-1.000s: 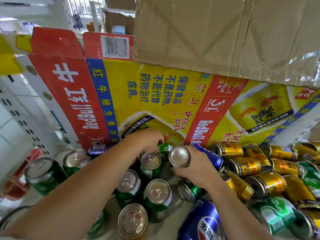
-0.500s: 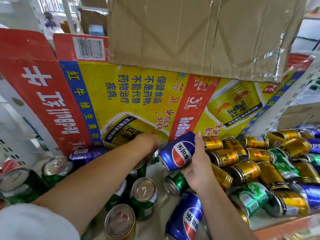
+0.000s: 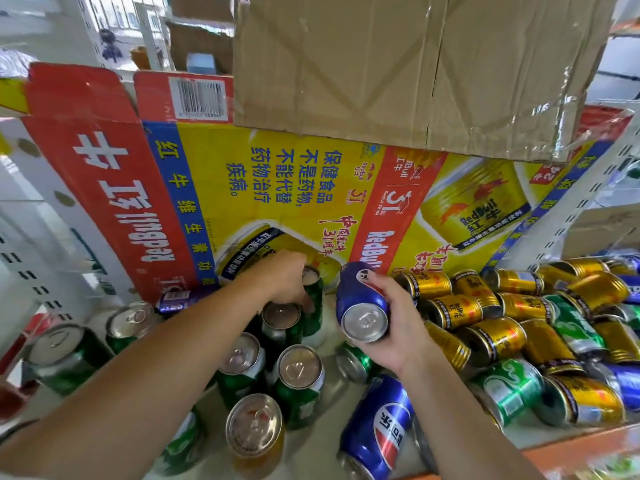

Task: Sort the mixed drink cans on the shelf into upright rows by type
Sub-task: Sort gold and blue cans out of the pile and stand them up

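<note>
Since half a second ago the blue can has swung round: its logo no longer faces the camera, and one silver end now points back at the viewer. The can lies near level above the shelf. It sits at the centre of the view, clear of everything below, in the right hand. That hand's grip is wrapped round the barrel, thumb over the top and fingers beneath. The hold looks like a turn in progress, bringing the can toward upright before it joins others of its type.

At 9 o'clock from it the left hand reaches to the back, its grip curled over the top of a green can standing against the printed carton. Judging by the pose, it steadies or seats that can at the head of the green rows. The left forearm runs long and straight from 7 o'clock; the right wrist bends inward from 5 o'clock.

Upright green cans stand at 7 o'clock of the blue can. A second blue can lies at 6 o'clock, and gold cans lie heaped at 3 o'clock.
</note>
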`<state>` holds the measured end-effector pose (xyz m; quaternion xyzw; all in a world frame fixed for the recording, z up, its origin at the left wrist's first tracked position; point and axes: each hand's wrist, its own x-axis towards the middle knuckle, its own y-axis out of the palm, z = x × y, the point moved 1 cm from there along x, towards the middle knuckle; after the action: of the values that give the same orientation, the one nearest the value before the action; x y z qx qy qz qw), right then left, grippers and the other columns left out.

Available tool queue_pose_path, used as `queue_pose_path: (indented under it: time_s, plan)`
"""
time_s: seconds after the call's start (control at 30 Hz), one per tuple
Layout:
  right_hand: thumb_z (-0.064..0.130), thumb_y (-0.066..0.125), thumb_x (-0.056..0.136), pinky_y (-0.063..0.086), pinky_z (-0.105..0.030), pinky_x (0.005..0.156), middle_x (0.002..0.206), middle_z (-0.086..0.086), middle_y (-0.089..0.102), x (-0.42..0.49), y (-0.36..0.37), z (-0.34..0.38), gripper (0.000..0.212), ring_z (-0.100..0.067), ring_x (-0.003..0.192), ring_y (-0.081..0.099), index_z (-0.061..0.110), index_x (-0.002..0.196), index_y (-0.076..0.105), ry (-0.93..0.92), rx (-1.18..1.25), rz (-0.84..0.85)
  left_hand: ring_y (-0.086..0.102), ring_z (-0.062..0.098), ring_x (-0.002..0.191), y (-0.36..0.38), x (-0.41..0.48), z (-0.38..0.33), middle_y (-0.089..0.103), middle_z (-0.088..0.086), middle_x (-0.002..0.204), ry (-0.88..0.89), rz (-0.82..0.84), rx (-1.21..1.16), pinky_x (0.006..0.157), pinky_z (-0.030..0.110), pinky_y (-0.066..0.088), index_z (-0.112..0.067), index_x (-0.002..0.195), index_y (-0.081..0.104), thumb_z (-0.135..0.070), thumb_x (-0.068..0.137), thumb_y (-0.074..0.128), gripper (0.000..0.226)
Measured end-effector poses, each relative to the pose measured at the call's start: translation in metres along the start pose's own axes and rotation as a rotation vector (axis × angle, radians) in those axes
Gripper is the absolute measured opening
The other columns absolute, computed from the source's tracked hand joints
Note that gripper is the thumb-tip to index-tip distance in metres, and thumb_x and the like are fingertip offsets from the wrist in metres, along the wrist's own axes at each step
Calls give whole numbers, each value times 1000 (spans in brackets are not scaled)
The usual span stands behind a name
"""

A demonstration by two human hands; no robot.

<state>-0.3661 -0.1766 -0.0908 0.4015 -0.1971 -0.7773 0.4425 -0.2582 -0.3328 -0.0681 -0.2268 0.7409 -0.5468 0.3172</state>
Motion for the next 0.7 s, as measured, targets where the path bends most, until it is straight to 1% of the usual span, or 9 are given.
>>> queue_pose_path:
  time_s: [0.07, 0.13, 0.2, 0.27, 0.33, 0.4, 0.47, 0.6, 0.7]
  plan:
    - [21, 78, 68, 56, -41, 70, 108, -17, 68, 1, 2, 3, 63, -32, 84, 67, 14, 127, 55, 57, -168, -28, 58, 26, 82, 1, -3, 1, 60, 5, 98, -37, -24, -37, 70, 39, 53, -14, 101, 56, -59, 51, 87, 74]
    - [15, 80, 68, 56, -42, 68, 108, -16, 67, 2, 3, 6, 65, -31, 79, 68, 14, 125, 49, 40, -445, -87, 59, 26, 81, 1, -6, 3, 61, 5, 96, -58, -54, -63, 68, 38, 53, -11, 100, 58, -56, 53, 87, 71]
    - [15, 80, 72, 57, -44, 80, 108, -12, 62, 4, 6, 8, 63, -28, 89, 66, 19, 120, 40, -41, -743, -165, 61, 26, 82, 1, -8, 5, 63, 7, 97, -77, -75, -67, 69, 39, 54, -11, 101, 60, -53, 55, 86, 68]
    - [20, 82, 71, 54, -41, 87, 107, -4, 56, 7, 10, 9, 70, -24, 97, 61, 23, 121, 33, -105, -1016, -215, 61, 25, 82, 0, -9, 11, 64, 5, 96, -100, -77, -75, 71, 38, 53, -11, 102, 61, -51, 56, 85, 65]
    - [25, 81, 69, 51, -38, 85, 107, -1, 53, 10, 14, 10, 68, -22, 98, 57, 24, 120, 37, -188, -1302, -234, 57, 22, 85, 1, -8, 18, 60, 2, 98, -119, -45, -99, 76, 38, 51, -10, 112, 60, -53, 58, 84, 73]
    - [30, 80, 67, 50, -36, 82, 110, -2, 51, 12, 21, 12, 54, -22, 95, 55, 25, 109, 46, -293, -1590, -244, 58, 24, 98, 1, -8, 23, 60, 5, 112, -129, -27, -151, 87, 39, 49, -9, 125, 54, -53, 63, 82, 81]
    - [32, 78, 67, 49, -35, 76, 107, -2, 52, 13, 29, 13, 45, -22, 91, 55, 24, 101, 50, -379, -1737, -248, 57, 25, 107, 0, -10, 24, 59, 7, 124, -111, -23, -192, 91, 39, 48, -9, 127, 54, -53, 71, 77, 75]
    - [35, 77, 71, 47, -35, 75, 108, -3, 52, 19, 41, 3, 48, -27, 96, 56, 19, 108, 51, -443, -1940, -168, 51, 23, 120, -7, -19, 34, 53, 4, 135, -69, 40, -313, 95, 35, 42, -16, 135, 50, -55, 85, 62, 65]
    - [32, 76, 73, 45, -32, 71, 103, -3, 53, 24, 44, -7, 42, -27, 97, 58, 18, 107, 56, -468, -1973, -58, 53, 29, 121, -12, -26, 59, 57, 8, 127, -105, 44, -293, 88, 32, 43, -15, 127, 57, -39, 97, 53, 39]
